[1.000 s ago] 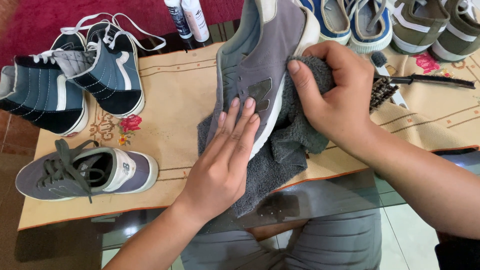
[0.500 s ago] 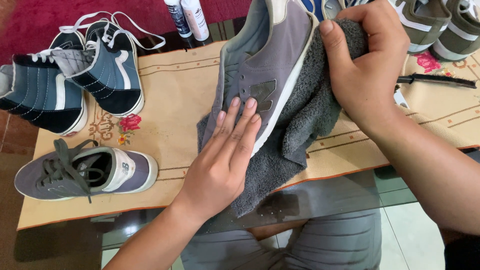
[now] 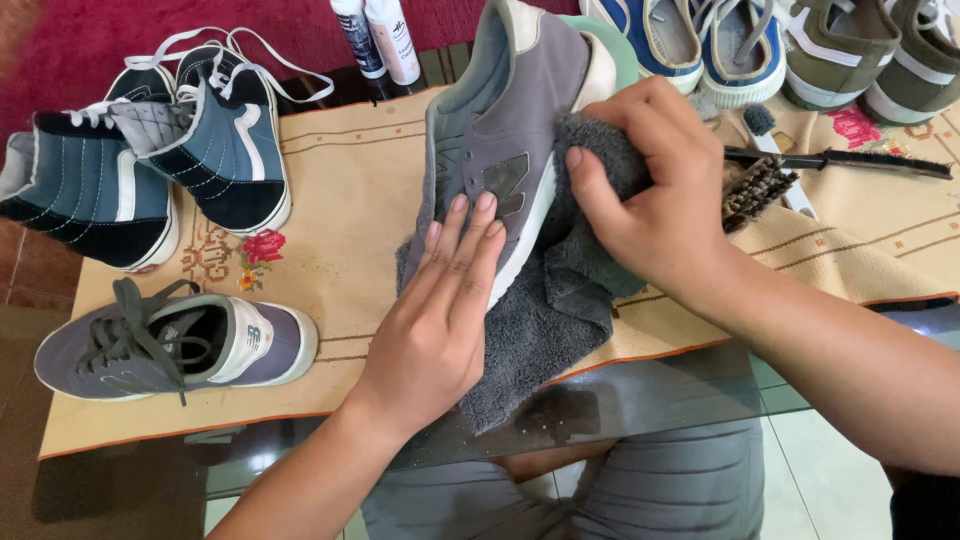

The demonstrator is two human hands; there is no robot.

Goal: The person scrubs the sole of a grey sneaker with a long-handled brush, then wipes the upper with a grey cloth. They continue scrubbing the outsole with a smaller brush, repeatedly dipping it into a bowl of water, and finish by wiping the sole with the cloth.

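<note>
Left hand (image 3: 440,320) lies flat, fingers straight, on grey suede sneaker (image 3: 500,130) w/ pale sole, on beige embroidered mat (image 3: 340,200). Right hand (image 3: 655,190) grips fuzzy dark-grey towel (image 3: 545,320) vs. shoe's side; bristle brush (image 3: 800,175) just beside.

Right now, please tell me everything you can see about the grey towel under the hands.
The grey towel looks like thick terry cloth, dark grey and crumpled. It lies on the beige embroidered mat, its lower corner hanging over the glass table's edge. The grey shoe lies on it, pressed by the left hand. The right hand bunches its upper part against the shoe's sole side.
</note>
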